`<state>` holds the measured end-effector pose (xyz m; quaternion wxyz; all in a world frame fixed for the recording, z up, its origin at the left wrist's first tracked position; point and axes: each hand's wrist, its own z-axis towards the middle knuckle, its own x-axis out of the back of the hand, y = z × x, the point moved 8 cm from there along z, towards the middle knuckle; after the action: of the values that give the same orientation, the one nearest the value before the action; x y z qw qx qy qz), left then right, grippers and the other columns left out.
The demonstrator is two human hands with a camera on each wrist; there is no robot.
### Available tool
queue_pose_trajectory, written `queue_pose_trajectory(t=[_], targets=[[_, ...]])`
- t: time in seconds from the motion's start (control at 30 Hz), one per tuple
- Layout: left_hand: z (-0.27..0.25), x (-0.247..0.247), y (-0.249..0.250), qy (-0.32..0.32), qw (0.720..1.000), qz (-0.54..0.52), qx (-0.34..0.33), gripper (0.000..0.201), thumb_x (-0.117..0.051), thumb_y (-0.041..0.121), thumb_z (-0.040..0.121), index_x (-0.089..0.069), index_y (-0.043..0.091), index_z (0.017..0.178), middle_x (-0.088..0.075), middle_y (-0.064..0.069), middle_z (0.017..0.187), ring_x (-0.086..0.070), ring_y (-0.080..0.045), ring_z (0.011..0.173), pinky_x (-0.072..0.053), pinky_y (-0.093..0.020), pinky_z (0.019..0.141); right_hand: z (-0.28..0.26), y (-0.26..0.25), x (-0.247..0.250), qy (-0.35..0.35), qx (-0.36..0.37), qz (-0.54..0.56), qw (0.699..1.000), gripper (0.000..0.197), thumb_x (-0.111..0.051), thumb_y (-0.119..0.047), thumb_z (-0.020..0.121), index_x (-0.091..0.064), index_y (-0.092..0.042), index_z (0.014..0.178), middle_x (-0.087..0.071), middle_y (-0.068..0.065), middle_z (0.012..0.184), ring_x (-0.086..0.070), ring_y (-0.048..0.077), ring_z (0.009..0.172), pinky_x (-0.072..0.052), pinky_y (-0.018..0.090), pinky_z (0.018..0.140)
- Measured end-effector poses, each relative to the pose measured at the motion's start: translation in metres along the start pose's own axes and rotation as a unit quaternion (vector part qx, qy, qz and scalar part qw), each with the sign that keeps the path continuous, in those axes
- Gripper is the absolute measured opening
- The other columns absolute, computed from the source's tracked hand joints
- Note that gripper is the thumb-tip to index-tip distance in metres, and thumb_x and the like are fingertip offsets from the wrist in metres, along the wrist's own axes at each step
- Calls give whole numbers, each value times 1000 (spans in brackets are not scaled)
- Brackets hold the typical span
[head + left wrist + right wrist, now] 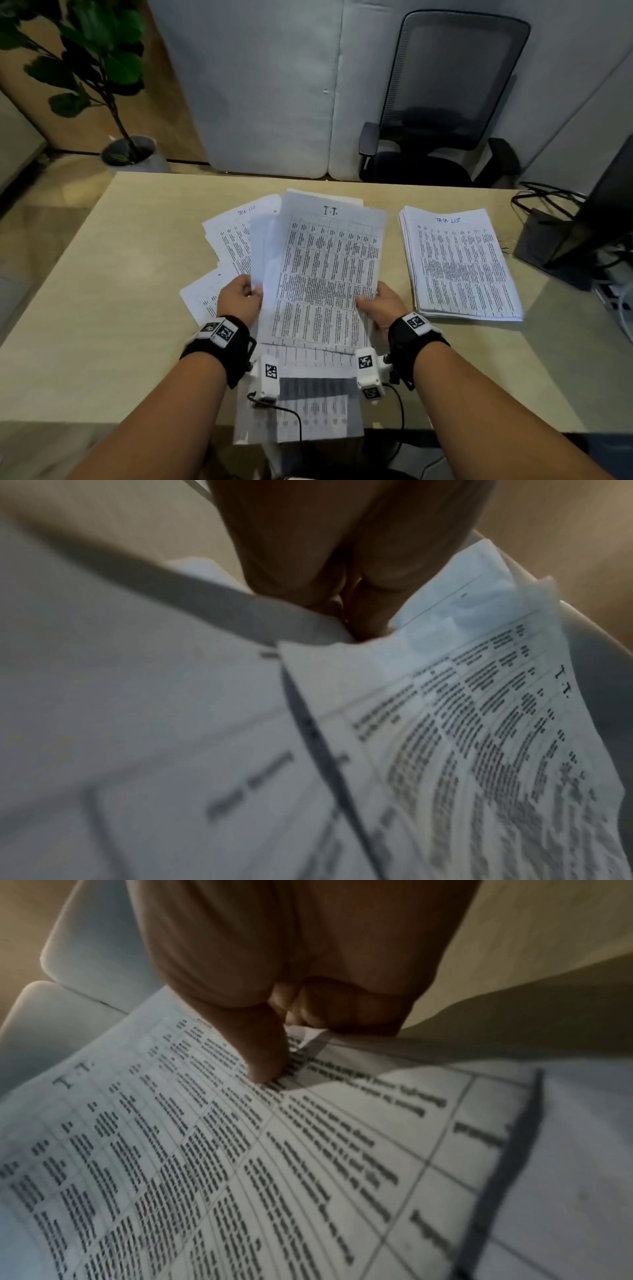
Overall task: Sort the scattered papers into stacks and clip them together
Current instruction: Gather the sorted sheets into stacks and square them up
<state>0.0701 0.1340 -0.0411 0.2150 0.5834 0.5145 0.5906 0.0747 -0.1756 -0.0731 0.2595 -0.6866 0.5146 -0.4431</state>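
A bundle of printed sheets headed "T.T." (325,270) is held up over the middle of the wooden table (102,308). My left hand (239,298) grips its left edge and my right hand (380,305) pinches its right edge, thumb on the printed face. The right wrist view shows that thumb (260,1056) pressing on the "T.T." sheet (205,1150). In the left wrist view my fingers (342,588) pinch the "T.T." sheet (479,737) at its edge. A neat "Task List" stack (462,263) lies to the right. Loose "Task List" papers (229,236) lie scattered behind and left of the bundle.
More sheets (301,411) lie under my wrists at the table's near edge and overhang it. A black office chair (442,102) stands beyond the far edge. A monitor stand with cables (561,240) sits at the right. A potted plant (113,102) stands on the floor, far left.
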Motion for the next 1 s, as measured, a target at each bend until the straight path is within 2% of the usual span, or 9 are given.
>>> queue_pose_trajectory(t=[0.13, 0.2, 0.3, 0.47, 0.53, 0.67, 0.77, 0.83, 1.0], targets=[[10, -17, 0, -32, 998, 49, 13, 30, -58, 14, 91, -59, 16, 121, -64, -5, 116, -63, -25, 104, -49, -35, 93, 4, -2, 17, 68, -6, -33, 997, 19, -60, -9, 86, -64, -10, 104, -69, 9, 101, -62, 23, 87, -50, 27, 75], [16, -25, -9, -61, 986, 154, 14, 50, -62, 13, 88, -50, 14, 136, -51, -11, 135, -57, -27, 118, -45, -36, 98, 5, 3, 29, 91, -24, -41, 995, 22, -56, -3, 85, -65, -13, 103, -68, 9, 97, -60, 23, 82, -48, 26, 73], [24, -33, -17, -77, 966, 248, -3, 62, -65, 13, 84, -43, 12, 142, -41, -16, 142, -49, -31, 125, -40, -38, 104, 7, 19, 39, 91, -57, -98, 989, 26, -52, -1, 84, -63, -11, 105, -66, 9, 95, -60, 25, 82, -51, 28, 77], [37, -35, -18, -49, 969, 239, 38, 70, -69, 10, 75, -44, 11, 141, -47, -18, 134, -57, -36, 114, -50, -40, 95, 8, 39, 37, 97, -103, -138, 980, 44, -46, 0, 80, -57, -8, 122, -62, 14, 121, -60, 32, 107, -52, 36, 91], [39, -39, -17, -82, 958, 263, 83, 71, -70, 8, 75, -42, 10, 141, -50, -17, 130, -57, -35, 112, -50, -37, 91, 12, 39, 36, 98, -98, -140, 980, 43, -45, 0, 80, -57, -8, 121, -63, 14, 117, -62, 32, 102, -54, 35, 87], [41, -44, -7, -134, 940, 302, 83, 42, -61, 12, 85, -55, 5, 126, -58, -17, 128, -57, -32, 110, -46, -35, 93, 18, 39, 33, 58, -88, -91, 990, 37, -53, -4, 79, -61, -14, 114, -66, 7, 107, -64, 25, 92, -55, 38, 85], [50, -28, 8, -51, 978, 201, 15, 30, -53, 7, 89, -57, 5, 119, -62, -15, 115, -58, -32, 105, -44, -34, 85, 19, 40, 32, 21, -75, -35, 996, 30, -61, -5, 84, -63, -13, 112, -67, 4, 106, -63, 22, 96, -49, 31, 86], [53, -23, 17, -40, 992, 119, -13, 23, -52, 4, 89, -60, 9, 110, -63, -8, 102, -57, -26, 93, -40, -30, 78, 21, 37, 28, -7, -57, -7, 998, 27, -63, -8, 84, -64, -17, 110, -68, 1, 106, -64, 22, 101, -50, 37, 92], [62, -27, 32, -39, 995, -95, -3, 20, -58, 3, 87, -64, 22, 89, -70, -1, 83, -63, -20, 75, -52, -30, 68, 27, 18, 9, -51, -33, 31, 998, 39, -65, -11, 85, -52, -16, 121, -64, 7, 118, -62, 24, 106, -49, 47, 98]])
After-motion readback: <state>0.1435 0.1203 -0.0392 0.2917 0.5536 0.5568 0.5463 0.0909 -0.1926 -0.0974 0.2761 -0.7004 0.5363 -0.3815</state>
